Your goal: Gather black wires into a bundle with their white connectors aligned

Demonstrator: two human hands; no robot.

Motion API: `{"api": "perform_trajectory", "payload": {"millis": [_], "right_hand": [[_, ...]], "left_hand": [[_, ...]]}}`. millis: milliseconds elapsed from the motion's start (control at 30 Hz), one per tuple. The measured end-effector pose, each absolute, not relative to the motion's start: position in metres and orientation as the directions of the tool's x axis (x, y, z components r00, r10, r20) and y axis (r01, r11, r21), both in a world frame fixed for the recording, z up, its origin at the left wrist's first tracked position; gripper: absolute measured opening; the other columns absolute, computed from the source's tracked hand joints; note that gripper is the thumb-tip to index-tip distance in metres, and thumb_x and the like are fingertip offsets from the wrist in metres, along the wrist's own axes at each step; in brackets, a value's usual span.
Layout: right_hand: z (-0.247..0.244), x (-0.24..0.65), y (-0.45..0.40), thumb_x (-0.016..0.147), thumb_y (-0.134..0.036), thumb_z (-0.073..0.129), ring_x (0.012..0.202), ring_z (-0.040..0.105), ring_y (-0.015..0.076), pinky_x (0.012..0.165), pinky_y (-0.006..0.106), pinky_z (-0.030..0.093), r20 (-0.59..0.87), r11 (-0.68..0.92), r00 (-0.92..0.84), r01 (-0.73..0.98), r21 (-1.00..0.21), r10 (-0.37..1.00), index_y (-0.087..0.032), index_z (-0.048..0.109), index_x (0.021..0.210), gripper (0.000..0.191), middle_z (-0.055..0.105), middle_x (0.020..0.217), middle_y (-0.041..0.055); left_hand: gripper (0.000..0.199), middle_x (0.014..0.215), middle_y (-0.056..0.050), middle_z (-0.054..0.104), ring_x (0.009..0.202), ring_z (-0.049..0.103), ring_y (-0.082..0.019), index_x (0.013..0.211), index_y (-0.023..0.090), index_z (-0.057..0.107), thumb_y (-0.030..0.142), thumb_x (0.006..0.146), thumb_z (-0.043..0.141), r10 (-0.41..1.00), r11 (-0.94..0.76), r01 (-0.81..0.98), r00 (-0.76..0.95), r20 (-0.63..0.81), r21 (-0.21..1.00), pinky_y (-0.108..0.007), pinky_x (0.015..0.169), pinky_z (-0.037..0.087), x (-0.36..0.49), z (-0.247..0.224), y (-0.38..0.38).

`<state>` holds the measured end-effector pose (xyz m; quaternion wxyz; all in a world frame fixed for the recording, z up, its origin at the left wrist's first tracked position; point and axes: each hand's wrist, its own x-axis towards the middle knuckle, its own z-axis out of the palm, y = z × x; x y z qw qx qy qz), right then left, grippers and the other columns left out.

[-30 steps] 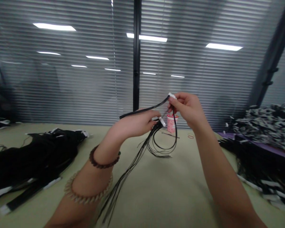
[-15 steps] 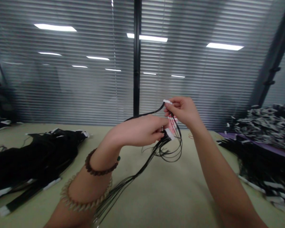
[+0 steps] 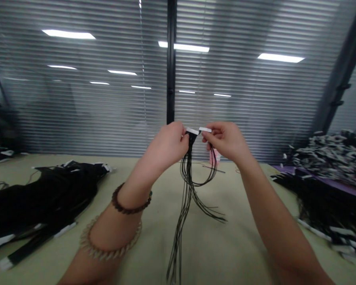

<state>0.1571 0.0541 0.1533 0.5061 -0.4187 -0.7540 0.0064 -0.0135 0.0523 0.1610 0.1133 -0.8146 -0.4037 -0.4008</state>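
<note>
Two white connectors with black wires [image 3: 192,131] meet nearly end to end above the table [image 3: 154,237], my left hand [image 3: 171,144] pinching one, my right hand [image 3: 225,138] the other, apparently raised so the strands hang free. The looped wires and a pink cup [image 3: 214,156] behind crowd the space below my right fingers. Dark wire bundles [image 3: 62,190] lie to my left; a heap of white-tipped pieces [image 3: 335,158] sits to my right.

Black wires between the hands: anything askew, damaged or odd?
No visible damage. Only oddity: some ends of the black wires under the left white connector splay rightward while others hang down, which looks untidy. Fine detail is too small to check.
</note>
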Motion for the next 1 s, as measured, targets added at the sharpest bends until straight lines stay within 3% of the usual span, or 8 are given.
{"api": "perform_trajectory", "payload": {"millis": [167,300,433,533,833,1000], "right_hand": [[0.153,0.154,0.048,0.074,-0.028,0.054,0.051,0.058,0.0112,0.047,0.021,0.042,0.718,0.635,-0.199,0.656,-0.408,0.667,-0.015,0.051,0.078,0.014,0.061,0.069,0.0037],[0.152,0.154,0.049,0.072,-0.028,0.056,0.051,0.055,0.0093,0.047,0.022,0.04,0.757,0.633,-0.163,0.671,-0.385,0.633,-0.018,0.047,0.085,0.019,0.059,0.084,0.0043],[0.151,0.153,0.05,0.068,-0.026,0.06,0.058,0.055,0.0116,0.046,0.021,0.04,0.726,0.697,-0.23,0.563,-0.444,0.648,-0.021,0.042,0.095,0.033,0.057,0.078,0.0017],[0.151,0.151,0.051,0.064,-0.026,0.065,0.065,0.055,0.0136,0.049,0.022,0.042,0.739,0.759,-0.296,0.493,-0.425,0.605,-0.021,0.042,0.095,0.039,0.054,0.074,0.0004],[0.153,0.151,0.051,0.073,-0.033,0.053,0.053,0.041,0.0091,0.047,0.021,0.027,0.778,0.653,-0.294,0.733,-0.191,0.556,-0.013,0.051,0.068,0.02,0.047,0.059,-0.0005],[0.153,0.158,0.052,0.069,-0.025,0.054,0.054,0.044,0.0095,0.047,0.021,0.028,0.727,0.665,-0.334,0.713,-0.222,0.6,-0.014,0.052,0.069,0.011,0.05,0.059,-0.0008]], "left_hand": [[0.017,0.069,-0.009,0.063,0.062,0.057,-0.02,0.081,0.015,0.053,0.027,0.077,0.042,0.654,-0.572,0.797,0.303,0.693,0.191,-0.028,0.051,0.038,-0.01,0.155,0.071],[0.019,0.067,-0.007,0.063,0.061,0.057,-0.019,0.086,0.016,0.053,0.028,0.076,0.043,0.619,-0.623,0.752,0.306,0.723,0.215,-0.027,0.052,0.038,-0.011,0.155,0.073],[0.022,0.059,-0.004,0.06,0.055,0.055,-0.016,0.071,0.016,0.057,0.028,0.076,0.04,0.585,-0.709,0.679,0.416,0.697,0.191,-0.025,0.05,0.037,-0.011,0.158,0.072],[0.022,0.06,-0.003,0.06,0.056,0.055,-0.015,0.073,0.016,0.059,0.028,0.076,0.041,0.532,-0.765,0.616,0.438,0.725,0.189,-0.024,0.051,0.037,-0.01,0.159,0.071],[0.021,0.05,0.001,0.058,0.047,0.053,-0.012,0.08,0.016,0.058,0.029,0.076,0.043,0.54,-0.805,0.509,0.412,0.734,0.306,-0.021,0.049,0.036,-0.01,0.16,0.065],[0.017,0.051,0.001,0.058,0.044,0.051,-0.01,0.078,0.015,0.058,0.028,0.071,0.048,0.577,-0.793,0.502,0.434,0.692,0.346,-0.02,0.046,0.034,-0.011,0.161,0.065]]}}
